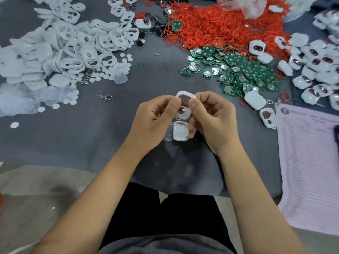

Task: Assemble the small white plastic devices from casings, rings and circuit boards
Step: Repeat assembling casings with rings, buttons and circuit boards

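Both hands, left (156, 114) and right (211, 116), pinch white plastic front casing with red ring (184, 103); open white back shell (180, 133) just below it.

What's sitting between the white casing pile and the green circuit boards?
Head view: mostly bare grey table between the white casing pile and green circuit boards, with small white discs and green slivers.

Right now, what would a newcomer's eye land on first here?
The heap of red rings at the far right, with green circuit boards spilling below it. At centre, the left hand and right hand pinch a white casing.
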A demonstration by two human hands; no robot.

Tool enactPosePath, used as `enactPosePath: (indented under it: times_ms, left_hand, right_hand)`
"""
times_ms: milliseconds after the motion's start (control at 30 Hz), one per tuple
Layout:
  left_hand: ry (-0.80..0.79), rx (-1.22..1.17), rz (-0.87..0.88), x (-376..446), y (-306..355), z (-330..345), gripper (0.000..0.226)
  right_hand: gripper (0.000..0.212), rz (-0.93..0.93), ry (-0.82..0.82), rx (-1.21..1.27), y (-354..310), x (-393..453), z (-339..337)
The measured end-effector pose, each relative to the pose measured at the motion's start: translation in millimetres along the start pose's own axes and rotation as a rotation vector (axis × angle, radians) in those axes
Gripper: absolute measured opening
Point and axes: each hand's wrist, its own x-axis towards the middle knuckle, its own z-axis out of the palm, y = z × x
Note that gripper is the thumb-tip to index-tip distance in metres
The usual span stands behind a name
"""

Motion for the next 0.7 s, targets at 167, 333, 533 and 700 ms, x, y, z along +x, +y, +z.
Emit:
enactPosePath:
  times_ms: [167,333,533,700]
  left_hand:
    - [-0.015,0.002,0.008,-1.3,4.4,2.3,0.009]
    - [0.003,0.0,0.002,-2.5,4.5,2.0,0.009]
    - [0.0,-0.009,0.028,-1.6,3.5,3.3,0.01]
    - [-0.038,-0.111,-0.007,-1.1,0.2,4.2,0.026]
  right_hand:
    - [0.01,-0.057,0.074,-0.063,1.5,0.7,-4.3]
    - [0.027,-0.183,0.413,-0.353,-0.5,-1.5,-22.3]
    - [0.024,-0.151,0.502,-0.643,4.0,-41.5,-41.8]
    - [0.009,-0.283,0.243,-0.971,3.4,-63.1,-41.6]
